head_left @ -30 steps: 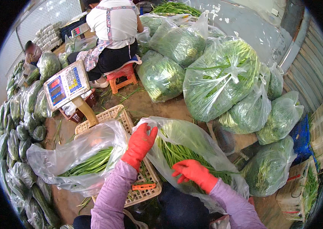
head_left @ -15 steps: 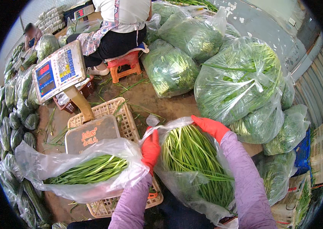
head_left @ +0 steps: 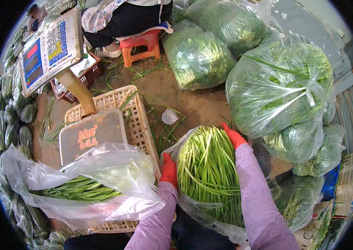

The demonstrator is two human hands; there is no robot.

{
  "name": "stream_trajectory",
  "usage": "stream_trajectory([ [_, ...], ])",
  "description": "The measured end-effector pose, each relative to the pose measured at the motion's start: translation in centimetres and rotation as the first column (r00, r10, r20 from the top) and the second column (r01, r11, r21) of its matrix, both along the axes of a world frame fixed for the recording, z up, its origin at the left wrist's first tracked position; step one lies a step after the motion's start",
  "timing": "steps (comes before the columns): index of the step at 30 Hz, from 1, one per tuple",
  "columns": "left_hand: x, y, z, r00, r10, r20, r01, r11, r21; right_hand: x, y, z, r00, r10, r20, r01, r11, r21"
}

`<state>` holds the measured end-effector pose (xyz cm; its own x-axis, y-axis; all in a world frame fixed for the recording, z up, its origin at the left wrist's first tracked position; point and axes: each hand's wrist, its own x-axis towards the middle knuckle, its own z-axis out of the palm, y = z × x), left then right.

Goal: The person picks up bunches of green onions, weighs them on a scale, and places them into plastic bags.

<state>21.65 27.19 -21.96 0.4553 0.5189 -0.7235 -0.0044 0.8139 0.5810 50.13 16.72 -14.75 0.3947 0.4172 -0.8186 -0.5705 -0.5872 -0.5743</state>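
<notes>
In front of me a clear plastic bag [head_left: 197, 207] holds a large bunch of garlic chives [head_left: 207, 166], their pale cut ends facing away from me. My left hand [head_left: 169, 170], in a red glove, is closed at the bag's left side. On the far right side my right hand [head_left: 234, 137], gloved the same, grips the bag beside the pale ends. Its fingers are partly hidden. To the left, a second open plastic bag [head_left: 101, 160] with green chives [head_left: 80, 189] lies on the scale platform [head_left: 93, 132].
A scale display [head_left: 51, 52] stands on a post at left, by a cream plastic crate [head_left: 137, 118]. Tied bags of chives [head_left: 280, 87] are piled at right. A person [head_left: 137, 21] sits on a red and orange stool [head_left: 141, 43]. Packed bundles [head_left: 7, 112] line the left.
Both hands have moved down the bag's sides, and its rim is drawn back, showing more of the pale ends. My left hand has come away from the left bag's edge. The view has shifted.
</notes>
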Motion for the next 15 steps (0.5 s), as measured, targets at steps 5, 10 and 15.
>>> stream_trajectory([
  [5, -1.4, 0.5, -2.2, 0.992, 0.078, -0.103, -0.067, 0.991, 0.113, -2.2, -2.3, 2.5, 0.935, 0.161, 0.317, -0.125, 0.983, -0.131],
  [10, -3.0, -0.3, 3.3, 1.0, 0.019, -0.019, -0.02, 0.998, -0.056, -9.3, -3.7, 13.7, 0.452, -0.072, 0.889, -0.168, 0.972, 0.165],
  [15, -4.0, -3.7, 18.1, 0.983, -0.084, -0.163, 0.172, 0.729, 0.663, -18.7, -5.9, 19.8, -0.106, 0.135, 0.985, -0.573, 0.802, -0.172],
])
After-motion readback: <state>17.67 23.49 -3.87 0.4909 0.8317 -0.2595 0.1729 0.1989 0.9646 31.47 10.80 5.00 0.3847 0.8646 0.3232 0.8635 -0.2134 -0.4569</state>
